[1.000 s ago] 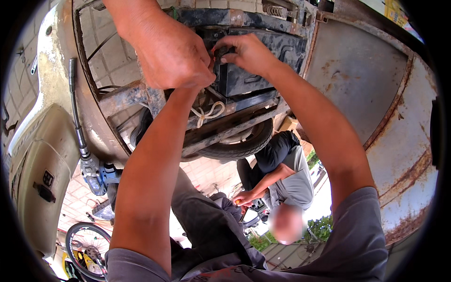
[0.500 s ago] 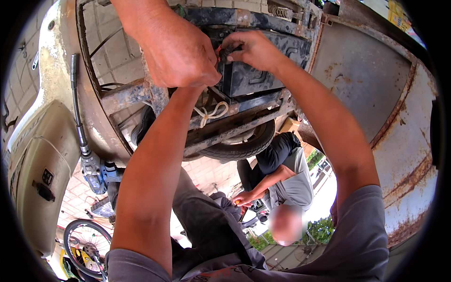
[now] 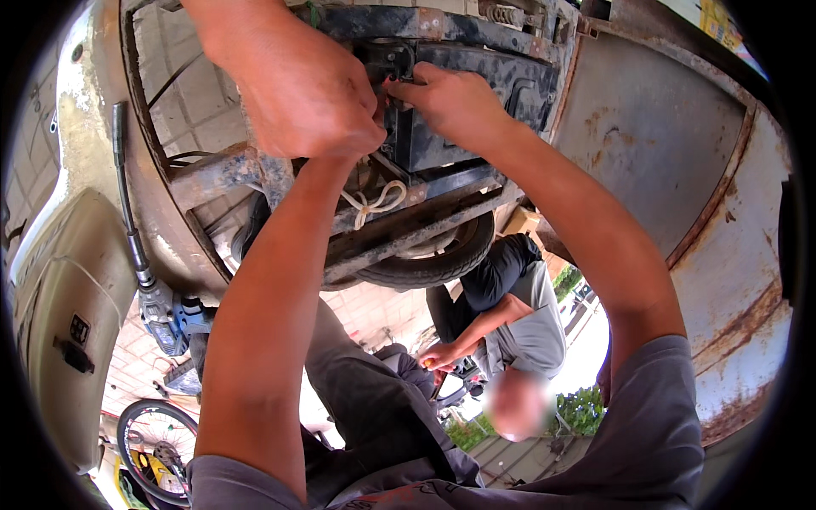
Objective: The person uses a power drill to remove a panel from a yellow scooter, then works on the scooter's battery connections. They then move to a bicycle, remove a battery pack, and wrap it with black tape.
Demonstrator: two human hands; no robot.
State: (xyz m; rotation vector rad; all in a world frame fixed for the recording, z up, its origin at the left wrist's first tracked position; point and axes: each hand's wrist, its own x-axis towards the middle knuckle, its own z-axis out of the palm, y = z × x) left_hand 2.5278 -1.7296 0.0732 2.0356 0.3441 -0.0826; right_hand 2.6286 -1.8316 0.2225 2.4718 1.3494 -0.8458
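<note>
My left hand (image 3: 350,155) is at the upper end of my left forearm, mostly hidden behind another person's large closed hand (image 3: 319,102), which reaches in from the upper left; its fingers are out of sight. Beside that hand, my right hand (image 3: 459,106) has its fingers closed at a small red-and-dark fitting (image 3: 388,85); what they grip is largely covered. Both are at a dusty black metal box (image 3: 510,102) in a rusty vehicle frame (image 3: 204,178). Below the box, a pale knotted cord (image 3: 370,204) hangs near the cross rail.
A cordless power tool (image 3: 170,323) with a long extension is on the left, beside a worn panel (image 3: 68,323). Rusty sheet metal (image 3: 722,323) fills the right. Below are a tyre (image 3: 425,268), a crouching person (image 3: 527,323) in grey, and a bicycle wheel (image 3: 157,446).
My right hand's fingers have shifted over the small fitting, covering more of it. The other person's hand moved slightly right, then back left with the rest of the view.
</note>
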